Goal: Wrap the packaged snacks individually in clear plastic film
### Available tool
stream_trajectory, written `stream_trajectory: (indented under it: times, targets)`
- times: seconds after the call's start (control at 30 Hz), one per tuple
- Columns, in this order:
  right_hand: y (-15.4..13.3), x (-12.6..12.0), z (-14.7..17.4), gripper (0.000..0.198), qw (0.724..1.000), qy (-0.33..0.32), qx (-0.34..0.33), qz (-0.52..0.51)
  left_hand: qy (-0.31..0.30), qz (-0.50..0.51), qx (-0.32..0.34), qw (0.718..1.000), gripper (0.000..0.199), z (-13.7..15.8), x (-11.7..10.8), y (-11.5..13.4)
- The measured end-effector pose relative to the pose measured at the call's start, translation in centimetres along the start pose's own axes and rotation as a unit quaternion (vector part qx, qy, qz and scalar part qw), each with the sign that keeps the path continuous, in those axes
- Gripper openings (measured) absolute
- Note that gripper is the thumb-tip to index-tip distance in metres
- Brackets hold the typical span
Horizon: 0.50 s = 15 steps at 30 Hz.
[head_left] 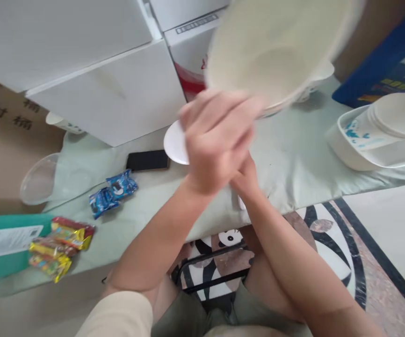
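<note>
My left hand (220, 135) is raised in the middle of the view, blurred by motion, its fingers closed on the near rim of a white paper cup (279, 51). The cup is tilted so that its pale inside faces me, and nothing shows in it. Behind and below the left wrist lies my right hand (245, 175); its fingers are hidden. A white round dish (176, 142) is partly covered by the left hand. Under the right wrist, a small white object (242, 203) shows at the table's edge, too little to name.
A black phone (148, 160), blue snack packets (113, 192) and yellow-red packets (60, 243) lie left on the cloth-covered table (276, 173). A clear plastic bowl (41, 180) sits beyond. On the right, a white tub (357, 154) holds paper cups (374, 126). White boxes (107, 93) stand behind.
</note>
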State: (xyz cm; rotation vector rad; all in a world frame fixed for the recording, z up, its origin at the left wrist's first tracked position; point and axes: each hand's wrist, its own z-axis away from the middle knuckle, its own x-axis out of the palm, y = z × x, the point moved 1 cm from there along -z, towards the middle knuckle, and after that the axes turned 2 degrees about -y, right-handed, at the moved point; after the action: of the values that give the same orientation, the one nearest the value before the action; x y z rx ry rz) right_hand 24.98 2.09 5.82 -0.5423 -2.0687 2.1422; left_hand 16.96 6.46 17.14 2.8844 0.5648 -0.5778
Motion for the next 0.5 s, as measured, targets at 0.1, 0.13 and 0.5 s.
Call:
stream_trajectory:
  times: [0.1, 0.13, 0.5]
  targets:
    - [-0.1, 3.3, -0.3, 0.053, 0.994, -0.049, -0.021, 0.09, 0.003, -0.078, -0.089, 0.993, 0.026, 6.7, -6.9, -3.6]
    - [0.1, 4.4, -0.4, 0.046, 0.991, -0.057, -0.018, 0.123, -0.005, -0.101, -0.117, 0.988, 0.025, 8.7, -8.7, -4.3]
    - [1.9, 3.4, -1.1, 0.046, 0.986, 0.127, 0.007, 0.11, -0.139, -0.031, -0.238, 0.961, 0.033, 17.4, -9.2, -5.1]
